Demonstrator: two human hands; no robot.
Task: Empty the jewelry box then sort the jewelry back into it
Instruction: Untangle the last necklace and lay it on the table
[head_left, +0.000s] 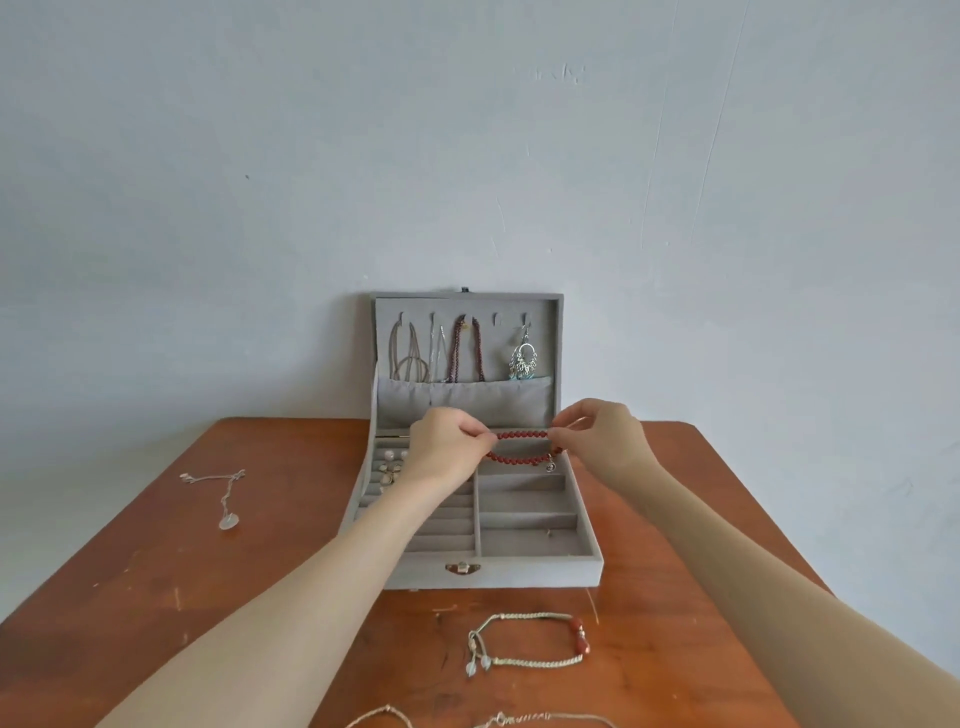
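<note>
An open grey jewelry box (498, 571) stands on the wooden table, its lid upright against the wall. A red bead bracelet (522, 435) is stretched between my hands over the box's back right compartment. My left hand (449, 447) pinches its left end and my right hand (597, 428) pinches its right end. A small silver charm hangs from its lower strand. Necklaces (457, 353) and a dangling silver earring (523, 358) hang inside the lid. Small earrings (390, 465) sit in the ring rows at the box's left.
On the table (156, 571) in front of the box lies a braided cord bracelet (524, 644) with a red bead. Two thin chains (545, 719) lie at the near edge. A silver chain with a pendant (223, 493) lies to the left.
</note>
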